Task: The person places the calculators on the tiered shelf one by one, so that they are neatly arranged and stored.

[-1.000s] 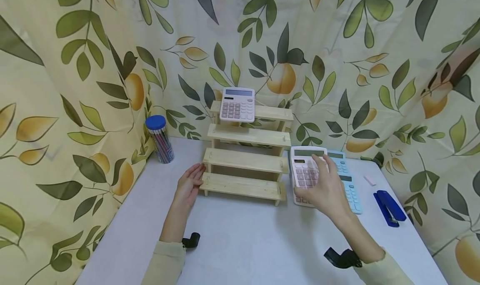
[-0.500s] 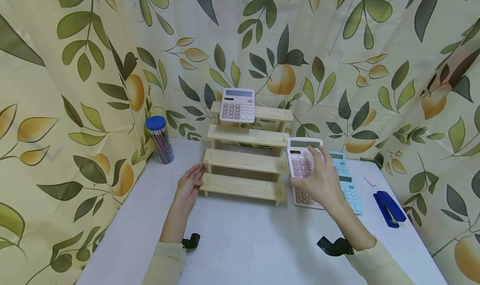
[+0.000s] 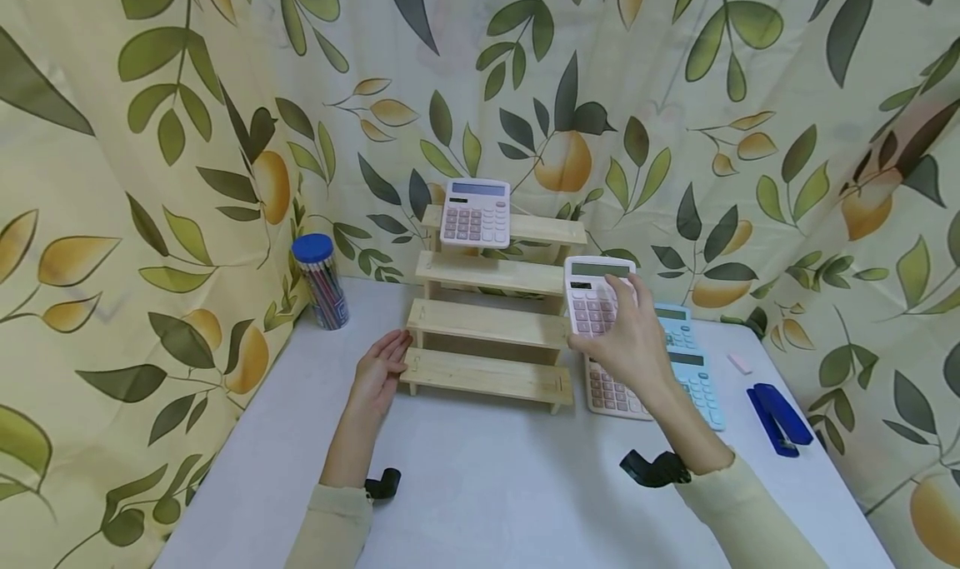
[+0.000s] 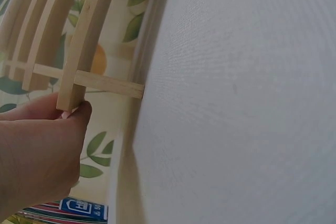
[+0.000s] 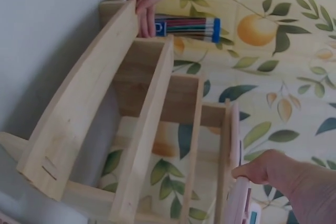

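Observation:
In the head view, my right hand (image 3: 637, 336) grips a pink calculator (image 3: 591, 304) by its sides, raised beside the right end of a stepped wooden shelf (image 3: 491, 323). Beneath it, a second pink calculator (image 3: 611, 390) lies on the table, partly covered. My left hand (image 3: 378, 373) pinches the left end of the lowest plank, as the left wrist view shows with the thumb (image 4: 81, 113) against the wood. On the top tier leans another pink calculator (image 3: 476, 213). The right wrist view catches the held calculator (image 5: 239, 203) edge-on, near the upper tiers.
Two light blue calculators (image 3: 693, 386) lie right of the pink one. Farther right are a blue stapler (image 3: 780, 419) and a small pink eraser-like block (image 3: 740, 362). A blue-lidded tub of pencils (image 3: 322, 286) stands left of the shelf. Patterned curtains hang behind and beside the table.
My right hand has lifted the pink calculator up and leftward toward the shelf, uncovering part of another pink one below. My left hand stays at the lowest plank.

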Available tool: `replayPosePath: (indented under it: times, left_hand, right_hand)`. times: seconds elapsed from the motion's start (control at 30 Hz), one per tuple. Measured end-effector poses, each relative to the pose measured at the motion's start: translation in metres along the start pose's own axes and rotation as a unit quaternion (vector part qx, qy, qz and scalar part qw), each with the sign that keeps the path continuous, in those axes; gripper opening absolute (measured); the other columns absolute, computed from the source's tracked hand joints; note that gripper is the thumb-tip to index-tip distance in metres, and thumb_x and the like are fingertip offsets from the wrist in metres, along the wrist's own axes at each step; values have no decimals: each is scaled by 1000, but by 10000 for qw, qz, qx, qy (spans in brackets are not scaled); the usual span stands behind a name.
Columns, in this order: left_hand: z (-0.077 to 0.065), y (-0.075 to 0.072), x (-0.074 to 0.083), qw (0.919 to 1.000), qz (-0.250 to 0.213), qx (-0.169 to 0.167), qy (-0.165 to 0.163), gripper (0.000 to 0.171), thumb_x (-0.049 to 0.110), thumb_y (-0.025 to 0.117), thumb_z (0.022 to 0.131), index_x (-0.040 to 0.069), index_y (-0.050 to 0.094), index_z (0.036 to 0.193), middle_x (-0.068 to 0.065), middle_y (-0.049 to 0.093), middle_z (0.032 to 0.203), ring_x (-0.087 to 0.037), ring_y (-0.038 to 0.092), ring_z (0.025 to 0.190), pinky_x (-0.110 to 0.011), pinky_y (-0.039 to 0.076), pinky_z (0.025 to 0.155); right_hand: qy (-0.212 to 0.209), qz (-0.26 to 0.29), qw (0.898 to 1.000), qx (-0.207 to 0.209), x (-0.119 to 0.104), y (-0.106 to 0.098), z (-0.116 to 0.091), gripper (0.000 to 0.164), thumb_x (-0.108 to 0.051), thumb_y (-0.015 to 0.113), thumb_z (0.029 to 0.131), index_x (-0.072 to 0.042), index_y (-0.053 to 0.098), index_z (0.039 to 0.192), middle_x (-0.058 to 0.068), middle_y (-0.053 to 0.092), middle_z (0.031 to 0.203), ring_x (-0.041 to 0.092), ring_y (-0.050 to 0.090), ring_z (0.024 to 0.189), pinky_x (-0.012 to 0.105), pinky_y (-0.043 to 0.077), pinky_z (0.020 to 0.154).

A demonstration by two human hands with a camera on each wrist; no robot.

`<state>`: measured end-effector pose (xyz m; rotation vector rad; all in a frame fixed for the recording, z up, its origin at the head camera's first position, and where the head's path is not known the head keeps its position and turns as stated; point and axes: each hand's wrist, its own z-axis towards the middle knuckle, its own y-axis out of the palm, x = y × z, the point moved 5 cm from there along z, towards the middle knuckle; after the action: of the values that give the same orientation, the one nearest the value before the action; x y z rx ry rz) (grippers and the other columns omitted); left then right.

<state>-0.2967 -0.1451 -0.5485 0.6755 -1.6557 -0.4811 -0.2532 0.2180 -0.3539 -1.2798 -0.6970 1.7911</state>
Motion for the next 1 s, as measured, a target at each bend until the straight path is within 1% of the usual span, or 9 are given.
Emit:
replayPosePath:
  times: [0.13,0.4,0.6,0.67,0.77,1.0]
  left_hand:
    - [-1,-1,-1,10000,37,-14,-33,79,-33,31,81,-12,26,158,-29,31,164,-36,32,154,-38,28,127]
    - [-1,0,0,9999,80,-60,-9,79,-33,31,82,-13,24,158,-29,30,164,-36,30,154,-38,27,127]
    - [0,-1,0,10000,80,14,-34,79,-33,33,81,-10,29,157,-28,32,164,-35,32,154,-38,28,126]
    - [0,-2,0,10000,84,22,-43,80,-32,33,81,-10,29,157,-27,33,164,-35,32,154,-37,29,126]
    - [0,-2,0,9999,92,-49,-28,80,-32,32,81,-11,27,158,-28,31,165,-35,31,154,-37,28,127]
    - [1,-1,-1,9999,94,-61,-36,80,-32,34,82,-10,28,158,-27,32,164,-34,33,154,-36,29,126]
  right_hand:
    - [-13,18,10000,83,-2,-1,7,105,-29,92,71,0,38,157,30,17,167,60,45,132,76,47,100]
    - [107,61,9999,31,-9,1,22,105,-31,90,73,-1,36,158,28,13,169,59,38,139,76,41,107]
    - [162,63,9998,1,-12,5,33,105,-32,90,73,-3,36,159,27,12,169,57,43,134,73,46,105]
    - [157,43,9999,-13,-14,6,38,106,-32,90,73,-2,36,159,28,12,169,58,42,135,74,45,105]
    - [121,-9,9999,-7,-17,6,46,106,-34,90,74,-2,36,159,28,14,169,59,40,138,76,42,107]
    - [232,-76,9996,-136,-22,11,62,104,-35,87,76,-4,34,160,27,11,170,60,41,136,78,42,104]
